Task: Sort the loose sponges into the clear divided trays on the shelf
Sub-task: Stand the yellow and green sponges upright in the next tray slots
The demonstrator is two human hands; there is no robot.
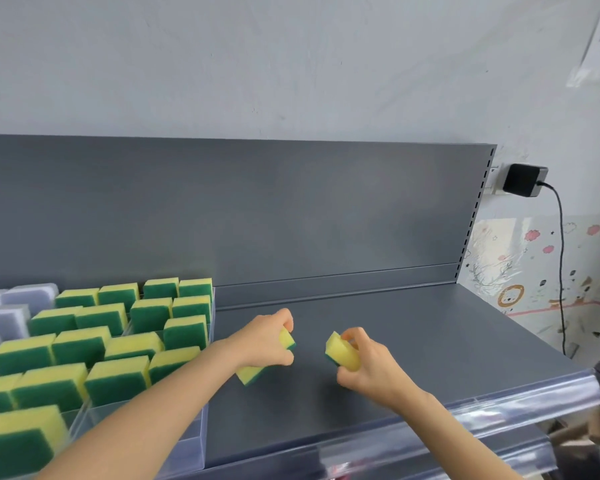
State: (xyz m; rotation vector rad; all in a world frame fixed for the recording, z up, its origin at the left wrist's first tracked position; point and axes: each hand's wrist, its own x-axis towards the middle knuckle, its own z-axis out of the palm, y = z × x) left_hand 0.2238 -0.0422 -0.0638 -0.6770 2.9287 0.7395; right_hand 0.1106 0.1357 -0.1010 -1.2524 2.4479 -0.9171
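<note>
My left hand (269, 341) grips a yellow and green sponge (249, 374) just right of the clear divided tray (198, 441); the sponge's ends stick out above and below my fingers. My right hand (368, 367) holds a second yellow and green sponge (342, 353) over the bare grey shelf (413, 341), its yellow face turned up. Both hands hover a little apart at the shelf's middle. The tray at the left holds several upright yellow and green sponges (118, 377) in rows.
Grey sponges (11, 308) stand in a tray at the far left. The grey back panel (326, 209) rises behind the shelf. A clear plastic strip (499, 407) runs along the front edge. A black charger (523, 180) with a cable hangs on the right wall.
</note>
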